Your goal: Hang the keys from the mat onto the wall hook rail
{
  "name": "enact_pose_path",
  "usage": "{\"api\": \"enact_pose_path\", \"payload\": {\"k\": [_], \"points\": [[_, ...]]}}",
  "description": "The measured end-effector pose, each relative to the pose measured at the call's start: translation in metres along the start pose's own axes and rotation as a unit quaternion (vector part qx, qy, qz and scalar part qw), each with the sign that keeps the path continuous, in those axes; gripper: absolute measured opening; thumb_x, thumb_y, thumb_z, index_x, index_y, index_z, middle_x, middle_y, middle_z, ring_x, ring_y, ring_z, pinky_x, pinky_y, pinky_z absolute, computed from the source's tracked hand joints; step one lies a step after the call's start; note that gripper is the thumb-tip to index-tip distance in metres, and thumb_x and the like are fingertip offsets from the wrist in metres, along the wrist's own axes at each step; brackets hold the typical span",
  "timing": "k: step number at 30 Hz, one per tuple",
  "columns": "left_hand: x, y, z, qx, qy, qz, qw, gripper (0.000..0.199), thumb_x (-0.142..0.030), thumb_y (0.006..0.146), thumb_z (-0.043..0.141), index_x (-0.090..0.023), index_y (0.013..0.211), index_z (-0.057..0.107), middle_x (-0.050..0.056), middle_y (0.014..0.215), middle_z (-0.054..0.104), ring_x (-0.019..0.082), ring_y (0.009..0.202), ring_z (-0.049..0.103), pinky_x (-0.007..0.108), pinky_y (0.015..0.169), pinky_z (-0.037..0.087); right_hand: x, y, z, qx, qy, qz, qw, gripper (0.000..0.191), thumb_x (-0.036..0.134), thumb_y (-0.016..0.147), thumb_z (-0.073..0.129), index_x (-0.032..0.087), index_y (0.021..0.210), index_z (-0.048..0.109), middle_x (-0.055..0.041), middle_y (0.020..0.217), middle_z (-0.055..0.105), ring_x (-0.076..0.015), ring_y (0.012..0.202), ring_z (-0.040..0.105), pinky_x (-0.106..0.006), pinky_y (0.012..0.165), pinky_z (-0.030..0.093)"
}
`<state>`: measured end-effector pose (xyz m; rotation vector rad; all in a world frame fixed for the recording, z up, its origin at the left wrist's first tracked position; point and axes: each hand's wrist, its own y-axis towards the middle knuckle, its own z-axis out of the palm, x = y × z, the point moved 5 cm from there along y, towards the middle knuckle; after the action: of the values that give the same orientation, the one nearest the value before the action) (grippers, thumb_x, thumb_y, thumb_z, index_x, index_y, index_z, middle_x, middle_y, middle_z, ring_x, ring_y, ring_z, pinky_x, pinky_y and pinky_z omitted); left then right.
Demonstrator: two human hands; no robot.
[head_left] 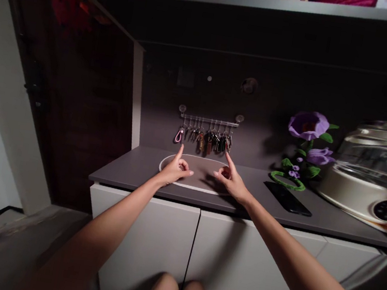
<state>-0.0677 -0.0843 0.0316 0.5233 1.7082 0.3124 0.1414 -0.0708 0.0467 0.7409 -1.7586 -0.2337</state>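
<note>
The left hand (pixel 175 171) and right hand (pixel 232 181) are half-closed, index fingers raised, above a brown oval mat with a white rim (pixel 198 173) on the dark grey table (pixel 126 171). Bunches of keys (pixel 208 141) hang from a steel wall rail (pixel 209 120) just above; a black smartphone (pixel 288 198) lies to the right.

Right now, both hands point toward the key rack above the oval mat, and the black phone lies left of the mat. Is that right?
No: the black phone lies right of the oval mat, not left, as the head view shows. The left hand and right hand do point toward the key rack.
</note>
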Motion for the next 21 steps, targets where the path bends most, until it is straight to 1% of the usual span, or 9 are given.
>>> {"api": "enact_pose_path", "payload": {"k": [3, 6, 8, 11, 14, 16, 18, 20, 21], "points": [[0.01, 0.028, -0.027, -0.099, 0.056, -0.018, 0.993, 0.099, -0.029, 0.062, 0.069, -0.024, 0.139, 0.008, 0.003, 0.093, 0.056, 0.013, 0.083, 0.052, 0.027, 0.078, 0.041, -0.006, 0.028, -0.025, -0.066, -0.025, 0.013, 0.997, 0.081, 0.039, 0.068, 0.063, 0.024, 0.137, 0.023, -0.0043, 0.098, 0.056, -0.0148, 0.088, 0.055, -0.032, 0.083, 0.045], [0.019, 0.059, -0.058, -0.193, 0.116, -0.04, 0.974, 0.09, -0.033, 0.061, 0.07, -0.02, 0.136, 0.023, 0.011, 0.118, 0.048, 0.02, 0.107, 0.046, 0.032, 0.092, 0.035, -0.015, 0.063, -0.052, -0.12, -0.043, 0.052, 0.991, 0.081, 0.044, 0.065, 0.065, 0.021, 0.134, 0.03, -0.0112, 0.12, 0.049, -0.021, 0.106, 0.05, -0.036, 0.092, 0.041], [0.023, 0.08, -0.073, -0.218, 0.153, -0.053, 0.962, 0.088, -0.034, 0.059, 0.071, -0.019, 0.134, 0.028, 0.012, 0.128, 0.041, 0.023, 0.117, 0.039, 0.033, 0.098, 0.029, -0.024, 0.086, -0.068, -0.144, -0.051, 0.085, 0.985, 0.083, 0.047, 0.064, 0.065, 0.02, 0.134, 0.03, -0.0135, 0.13, 0.041, -0.0235, 0.113, 0.046, -0.037, 0.094, 0.039], [0.031, 0.112, -0.089, -0.228, 0.168, -0.072, 0.956, 0.087, -0.032, 0.055, 0.074, -0.017, 0.13, 0.034, 0.014, 0.134, 0.036, 0.025, 0.123, 0.034, 0.033, 0.101, 0.026, -0.039, 0.117, -0.087, -0.172, -0.064, 0.118, 0.976, 0.083, 0.049, 0.064, 0.065, 0.018, 0.133, 0.03, -0.0148, 0.135, 0.036, -0.0243, 0.118, 0.041, -0.036, 0.098, 0.035], [0.04, 0.141, -0.095, -0.24, 0.113, -0.083, 0.961, 0.082, -0.03, 0.052, 0.076, -0.015, 0.124, 0.04, 0.016, 0.13, 0.041, 0.025, 0.118, 0.041, 0.032, 0.096, 0.032, -0.057, 0.14, -0.095, -0.184, -0.06, 0.133, 0.972, 0.078, 0.053, 0.065, 0.061, 0.018, 0.129, 0.035, -0.0138, 0.132, 0.04, -0.0228, 0.118, 0.041, -0.034, 0.096, 0.036], [0.046, 0.158, -0.096, -0.238, 0.045, -0.098, 0.965, 0.071, -0.029, 0.052, 0.077, -0.014, 0.115, 0.047, 0.015, 0.12, 0.051, 0.022, 0.108, 0.05, 0.03, 0.089, 0.038, -0.067, 0.151, -0.096, -0.186, -0.042, 0.141, 0.972, 0.072, 0.056, 0.066, 0.059, 0.02, 0.125, 0.039, -0.0116, 0.129, 0.044, -0.0213, 0.113, 0.046, -0.031, 0.089, 0.041], [0.052, 0.171, -0.093, -0.213, -0.027, -0.114, 0.97, 0.052, -0.029, 0.053, 0.076, -0.013, 0.098, 0.056, 0.011, 0.099, 0.061, 0.019, 0.091, 0.058, 0.028, 0.079, 0.043, -0.075, 0.158, -0.092, -0.178, -0.013, 0.148, 0.973, 0.065, 0.058, 0.066, 0.057, 0.023, 0.118, 0.043, -0.0087, 0.122, 0.05, -0.0185, 0.1, 0.053, -0.028, 0.077, 0.046], [0.057, 0.181, -0.088, -0.171, -0.104, -0.129, 0.971, 0.034, -0.03, 0.056, 0.075, -0.012, 0.08, 0.058, 0.006, 0.079, 0.063, 0.015, 0.075, 0.059, 0.026, 0.072, 0.045, -0.08, 0.162, -0.086, -0.156, 0.028, 0.153, 0.975, 0.056, 0.06, 0.067, 0.055, 0.025, 0.11, 0.047, -0.0055, 0.11, 0.056, -0.0144, 0.082, 0.056, -0.024, 0.064, 0.047], [0.059, 0.186, -0.085, -0.147, -0.145, -0.137, 0.969, 0.029, -0.029, 0.057, 0.074, -0.012, 0.075, 0.058, 0.005, 0.073, 0.062, 0.014, 0.069, 0.059, 0.027, 0.07, 0.045, -0.081, 0.164, -0.081, -0.142, 0.053, 0.154, 0.976, 0.052, 0.06, 0.067, 0.055, 0.025, 0.105, 0.049, -0.004, 0.102, 0.058, -0.0126, 0.074, 0.056, -0.023, 0.059, 0.046]]}}
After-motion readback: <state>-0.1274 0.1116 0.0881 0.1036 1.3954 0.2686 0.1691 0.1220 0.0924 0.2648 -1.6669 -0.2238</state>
